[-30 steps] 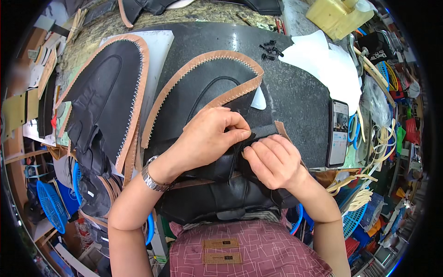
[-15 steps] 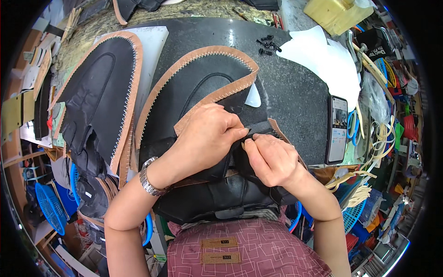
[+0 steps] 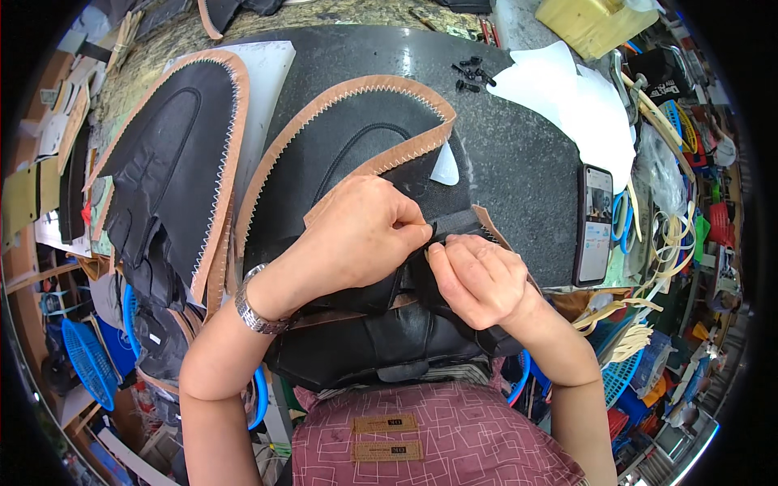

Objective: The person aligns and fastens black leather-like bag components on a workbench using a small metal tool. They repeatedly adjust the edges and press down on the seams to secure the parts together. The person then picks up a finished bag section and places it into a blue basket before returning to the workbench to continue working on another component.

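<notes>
A black leather shoe upper point(image 3: 320, 138) with a tan zigzag-stitched edge lies folded in front of me. From it runs a black strip point(image 3: 458, 222) that looks like zipper tape. My left hand point(image 3: 369, 231) pinches one end of this strip between thumb and forefinger. Close beside it, my right hand point(image 3: 478, 275) is closed with its fingertips on the same strip; anything small between the fingertips is hidden. A white pointed flap point(image 3: 445, 166) sticks out by the upper's edge. Several small black parts point(image 3: 473, 74), perhaps zipper sliders, lie farther off on the dark slab.
A second black upper point(image 3: 186, 121) with tan edging rests at left on a white board point(image 3: 279, 61). At right are a phone point(image 3: 594, 227), white sheets point(image 3: 543, 93) and pale strips point(image 3: 673, 251). Blue baskets point(image 3: 89, 364) stand below the dark slab point(image 3: 519, 162).
Both hands keep their pinch at nearly the same spot. The left wrist and forearm have shifted slightly left, and the upper sits a little higher in the picture.
</notes>
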A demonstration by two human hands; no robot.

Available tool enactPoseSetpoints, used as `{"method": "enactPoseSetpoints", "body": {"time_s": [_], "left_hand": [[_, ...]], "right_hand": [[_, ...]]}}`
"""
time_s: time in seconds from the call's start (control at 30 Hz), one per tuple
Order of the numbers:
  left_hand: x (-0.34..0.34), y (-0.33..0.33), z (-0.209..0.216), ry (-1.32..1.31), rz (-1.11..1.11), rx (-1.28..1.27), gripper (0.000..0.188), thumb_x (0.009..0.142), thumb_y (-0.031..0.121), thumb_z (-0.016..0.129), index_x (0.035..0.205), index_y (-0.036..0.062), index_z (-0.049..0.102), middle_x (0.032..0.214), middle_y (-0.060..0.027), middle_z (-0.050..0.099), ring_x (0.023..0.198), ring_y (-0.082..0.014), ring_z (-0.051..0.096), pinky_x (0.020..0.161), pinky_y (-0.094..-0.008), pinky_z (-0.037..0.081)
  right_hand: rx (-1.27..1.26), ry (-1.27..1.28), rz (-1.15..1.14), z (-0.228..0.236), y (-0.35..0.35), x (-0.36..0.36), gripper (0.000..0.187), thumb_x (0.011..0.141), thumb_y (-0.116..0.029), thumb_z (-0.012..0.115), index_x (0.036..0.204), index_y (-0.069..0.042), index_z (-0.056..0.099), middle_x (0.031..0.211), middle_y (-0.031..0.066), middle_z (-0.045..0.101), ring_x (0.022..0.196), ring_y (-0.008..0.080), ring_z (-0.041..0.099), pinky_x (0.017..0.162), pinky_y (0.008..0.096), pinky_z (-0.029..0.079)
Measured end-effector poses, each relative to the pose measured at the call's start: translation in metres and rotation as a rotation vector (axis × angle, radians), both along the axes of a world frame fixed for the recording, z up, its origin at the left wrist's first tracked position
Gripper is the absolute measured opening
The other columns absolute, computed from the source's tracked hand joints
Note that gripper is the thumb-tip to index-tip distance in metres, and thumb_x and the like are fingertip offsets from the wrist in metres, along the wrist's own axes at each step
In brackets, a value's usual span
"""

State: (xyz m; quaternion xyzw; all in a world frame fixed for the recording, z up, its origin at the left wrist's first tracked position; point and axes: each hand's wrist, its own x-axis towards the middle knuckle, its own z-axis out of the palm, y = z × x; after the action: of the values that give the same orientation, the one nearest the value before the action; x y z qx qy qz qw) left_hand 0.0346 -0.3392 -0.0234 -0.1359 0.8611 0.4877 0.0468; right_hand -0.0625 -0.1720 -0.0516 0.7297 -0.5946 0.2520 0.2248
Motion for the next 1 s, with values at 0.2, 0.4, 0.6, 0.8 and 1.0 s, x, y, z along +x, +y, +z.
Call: {"method": "enactPoseSetpoints", "body": {"time_s": [0.2,0.4,0.6,0.8,1.0], "left_hand": [[0.002,0.007,-0.007,0.116,0.045,-0.073,0.014,0.075,0.011,0.064,0.069,-0.0014,0.062,0.065,-0.0119,0.057,0.068,-0.0259,0.056,0.067,-0.0353,0.044],[0.007,0.01,-0.011,0.217,0.054,-0.073,0.011,0.078,0.01,0.061,0.074,-0.0002,0.06,0.068,-0.0109,0.055,0.073,-0.0258,0.054,0.069,-0.035,0.042],[0.007,0.008,-0.012,0.24,0.016,-0.088,0.01,0.08,0.009,0.06,0.075,0.0,0.061,0.069,-0.0115,0.056,0.074,-0.0264,0.055,0.071,-0.0348,0.042],[0.009,0.008,-0.011,0.297,-0.019,-0.144,0.009,0.073,0.008,0.067,0.073,0.0006,0.061,0.07,-0.0108,0.058,0.075,-0.0267,0.056,0.072,-0.0352,0.043],[0.007,0.02,-0.028,0.427,0.074,-0.262,0.01,0.07,0.008,0.07,0.073,0.0029,0.061,0.071,-0.0092,0.06,0.075,-0.0261,0.057,0.073,-0.0354,0.043]], "right_hand": [[-0.004,0.04,0.036,-0.004,0.001,-0.001,0.02,0.063,-0.011,0.063,0.08,-0.001,0.063,0.076,0.0056,0.057,0.068,0.0185,0.061,0.059,0.0269,0.054],[-0.015,0.038,0.07,-0.007,0.002,0.001,0.016,0.064,-0.012,0.063,0.077,-0.003,0.064,0.079,0.0047,0.058,0.072,0.0203,0.063,0.062,0.0284,0.054],[-0.011,0.038,0.062,-0.007,0.003,0.001,0.017,0.063,-0.013,0.063,0.078,-0.004,0.064,0.079,0.005,0.058,0.072,0.0201,0.063,0.063,0.0284,0.055],[0.04,-0.068,0.072,-0.001,-0.001,0.003,0.02,0.06,-0.013,0.061,0.077,-0.003,0.062,0.072,0.0037,0.054,0.061,0.0149,0.055,0.055,0.0267,0.046],[0.222,-0.303,0.153,0.0,0.024,0.038,0.013,0.062,-0.01,0.059,0.073,-0.005,0.059,0.062,0.0009,0.044,0.051,0.0129,0.044,0.048,0.0258,0.034]]}}
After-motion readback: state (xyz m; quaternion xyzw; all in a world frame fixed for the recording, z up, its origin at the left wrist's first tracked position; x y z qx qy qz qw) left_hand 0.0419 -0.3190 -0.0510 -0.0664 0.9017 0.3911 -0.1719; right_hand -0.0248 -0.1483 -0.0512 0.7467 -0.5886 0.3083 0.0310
